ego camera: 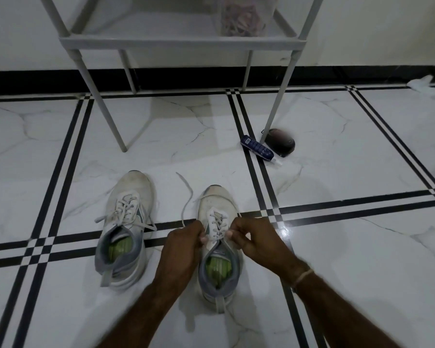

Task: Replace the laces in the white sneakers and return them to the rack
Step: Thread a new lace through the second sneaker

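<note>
Two white sneakers with grey collars and green insoles stand on the tiled floor, toes pointing away from me. The left sneaker (126, 227) is laced, its loose lace ends lying to both sides. My hands work at the top eyelets of the right sneaker (217, 204). My left hand (182, 244) pinches the white lace (186, 197), which trails up across the floor to the left of the toe. My right hand (251, 238) pinches the lace at the right side of the tongue. The grey rack (178, 42) stands beyond the shoes.
A clear container of brownish items (241, 18) sits on the rack's shelf. Next to the rack's front right leg lie a dark blue tube (258, 148) and a dark round brush (280, 141). A white crumpled scrap (422, 82) lies by the far wall at right.
</note>
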`<state>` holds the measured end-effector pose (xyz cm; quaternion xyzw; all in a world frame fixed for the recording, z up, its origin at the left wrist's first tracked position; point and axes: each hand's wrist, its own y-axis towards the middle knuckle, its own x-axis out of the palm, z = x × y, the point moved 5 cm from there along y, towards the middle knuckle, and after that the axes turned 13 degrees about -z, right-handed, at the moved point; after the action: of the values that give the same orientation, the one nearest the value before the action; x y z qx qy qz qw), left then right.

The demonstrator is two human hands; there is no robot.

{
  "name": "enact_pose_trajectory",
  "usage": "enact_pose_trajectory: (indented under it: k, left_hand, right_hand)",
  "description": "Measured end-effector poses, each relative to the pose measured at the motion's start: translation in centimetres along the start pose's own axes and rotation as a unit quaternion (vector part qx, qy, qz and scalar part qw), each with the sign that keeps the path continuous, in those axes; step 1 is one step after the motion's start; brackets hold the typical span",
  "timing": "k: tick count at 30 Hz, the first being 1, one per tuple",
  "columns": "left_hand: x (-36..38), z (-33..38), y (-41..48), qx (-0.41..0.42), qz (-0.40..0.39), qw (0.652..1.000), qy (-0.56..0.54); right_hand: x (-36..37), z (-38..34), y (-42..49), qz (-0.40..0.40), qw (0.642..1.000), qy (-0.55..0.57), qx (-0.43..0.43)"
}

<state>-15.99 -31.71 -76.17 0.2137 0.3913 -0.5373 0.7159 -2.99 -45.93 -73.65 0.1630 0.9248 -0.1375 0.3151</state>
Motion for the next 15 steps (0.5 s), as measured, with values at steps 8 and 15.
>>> enact_pose_trajectory:
  k: [8,15]
  left_hand:
    - [-0.9,-0.2,-0.3,-0.019,-0.13,0.989,-0.066]
    - [0.6,-2.7,-1.0,-0.197,-0.09,0.883,-0.417]
  right_hand:
    - [0.2,2.5,-0.6,-0.056,0.993,0.093,0.038]
    - [2.2,4.7,-2.8,-0.063,0.965,0.232,0.102]
